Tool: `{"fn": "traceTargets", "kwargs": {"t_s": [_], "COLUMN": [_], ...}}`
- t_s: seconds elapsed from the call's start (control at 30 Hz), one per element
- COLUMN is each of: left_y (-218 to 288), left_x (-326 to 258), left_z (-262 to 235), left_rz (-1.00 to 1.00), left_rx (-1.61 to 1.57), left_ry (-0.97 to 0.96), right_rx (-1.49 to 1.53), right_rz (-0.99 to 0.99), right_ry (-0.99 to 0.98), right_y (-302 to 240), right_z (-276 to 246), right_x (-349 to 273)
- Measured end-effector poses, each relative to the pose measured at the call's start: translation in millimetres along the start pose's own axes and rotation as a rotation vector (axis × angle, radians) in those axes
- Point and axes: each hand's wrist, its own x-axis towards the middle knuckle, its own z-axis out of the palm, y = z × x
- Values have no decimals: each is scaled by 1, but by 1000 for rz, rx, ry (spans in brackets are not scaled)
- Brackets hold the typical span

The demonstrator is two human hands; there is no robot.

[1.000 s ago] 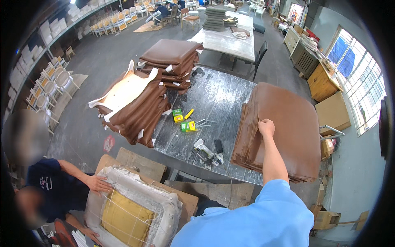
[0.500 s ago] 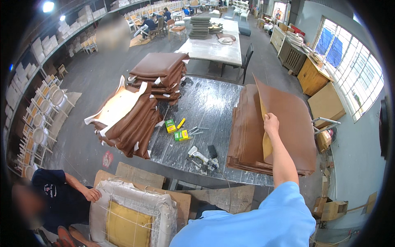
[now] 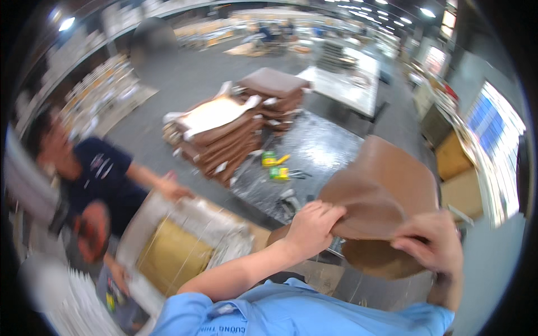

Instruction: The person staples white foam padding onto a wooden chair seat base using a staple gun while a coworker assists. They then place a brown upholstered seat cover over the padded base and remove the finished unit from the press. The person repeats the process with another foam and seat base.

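Observation:
A brown leather sheet hangs between my two hands, its near edge lifted and sagging in a curve over the tan underside. My left hand pinches the sheet's near left edge. At the near right edge, my right hand is closed on the same sheet. The stack of sheets on the table is mostly hidden behind it. Left of the sheet, a nail gun lies blurred on the dark table.
Brown leather-covered cushions stand piled at the table's left, beside small green-and-yellow boxes. To my left a co-worker in a dark shirt has a hand at an upholstered frame with a yellow panel. A window wall lies at right.
The sheet has come up off the stack toward me. My left hand has come into view and grips it too; my right hand has moved nearer. The view has turned left.

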Motion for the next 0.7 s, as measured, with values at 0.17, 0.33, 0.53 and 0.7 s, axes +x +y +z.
{"fn": "traceTargets", "kwargs": {"t_s": [0.17, 0.33, 0.53, 0.7], "left_y": [14, 177, 310, 352], "left_x": [-186, -231, -314, -394], "left_z": [-109, -274, -321, -343], "left_rz": [-306, -115, -143, -597], "left_rx": [31, -29, -246, 23], "left_ry": [67, -56, 118, 244], "right_rx": [-194, -327, 109, 585], "right_rz": [-72, -70, -313, -266], "right_ry": [-97, 149, 281, 152], "right_y": [-22, -32, 26, -12], "right_z": [-29, -43, -37, 34], "right_x": [-53, -35, 58, 169]}}
